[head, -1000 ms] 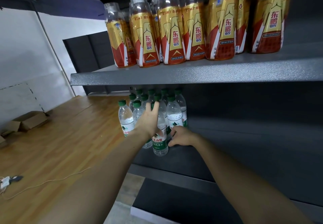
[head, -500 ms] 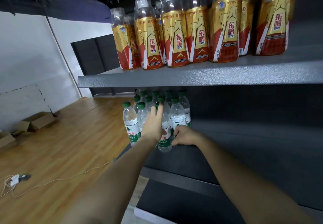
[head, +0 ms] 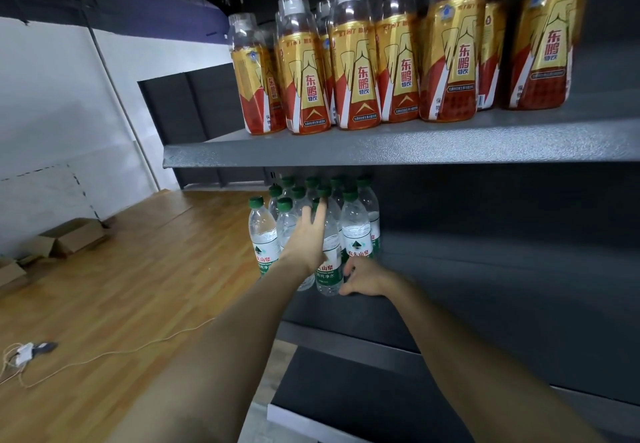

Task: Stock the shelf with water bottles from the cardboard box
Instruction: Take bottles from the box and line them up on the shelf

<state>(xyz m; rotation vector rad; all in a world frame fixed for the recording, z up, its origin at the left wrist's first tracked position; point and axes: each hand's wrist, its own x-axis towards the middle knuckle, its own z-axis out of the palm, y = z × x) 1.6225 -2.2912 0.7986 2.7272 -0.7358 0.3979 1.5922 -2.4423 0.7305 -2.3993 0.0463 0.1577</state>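
Several clear water bottles (head: 356, 235) with green caps and green labels stand in a cluster at the left end of the dark middle shelf (head: 485, 280). My left hand (head: 306, 240) lies flat against the front of the cluster, fingers straight and pointing up. Low at the base of the frontmost bottle (head: 329, 269), my right hand (head: 363, 276) has its fingers curled round the bottle's right side. The cardboard box (head: 74, 235) lies open on the floor far to the left.
The upper shelf (head: 381, 146) carries several gold-and-red drink bottles (head: 353, 58). To the right of the water bottles the middle shelf is bare. A lower shelf (head: 346, 408) juts out below. A white cable and charger (head: 26, 352) lie on the wooden floor.
The view has shifted left and slightly down. The frontmost bottle has been pushed back in among the others, with both hands still on it.
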